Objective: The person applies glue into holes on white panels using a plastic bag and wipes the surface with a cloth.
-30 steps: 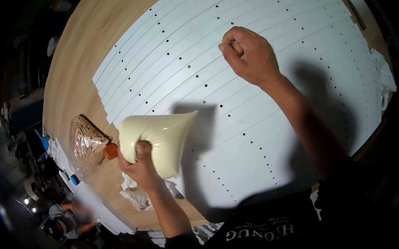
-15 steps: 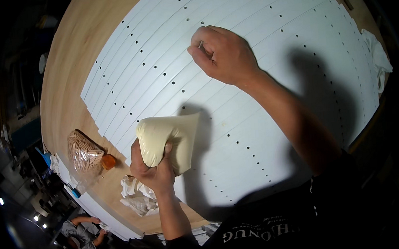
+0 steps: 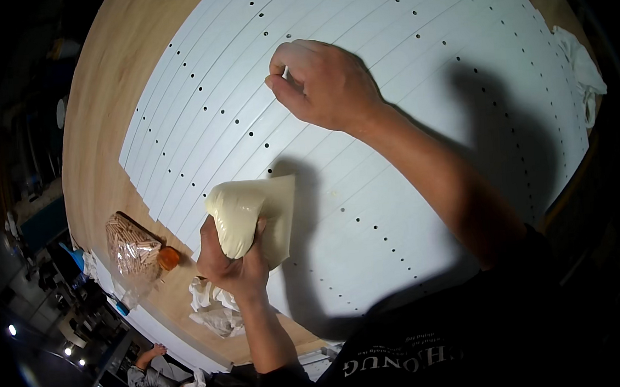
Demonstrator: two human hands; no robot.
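My left hand (image 3: 235, 272) is wrapped round the lower part of a plump, cream-coloured plastic bag (image 3: 236, 208), whose flat edge flares to the right. The bag is held above the white drilled strips (image 3: 406, 145), which lie side by side with rows of small dark holes; its shadow falls on them. Farther out, my right hand (image 3: 328, 86) hovers over the strips, thumb and forefinger pinched together and the other fingers curled. Whatever may be in the pinch is hidden or too small to make out.
On the wooden tabletop (image 3: 96, 128) at left lie a clear bag of wooden dowels (image 3: 132, 247), a small orange object (image 3: 168, 257) and crumpled white paper (image 3: 218, 320). A white cloth (image 3: 581, 70) rests at the right edge. Another person (image 3: 154, 380) is at lower left.
My right hand has shifted left across the strips, still pinched. The left hand and its bag have moved slightly left. The other person's arms have changed position.
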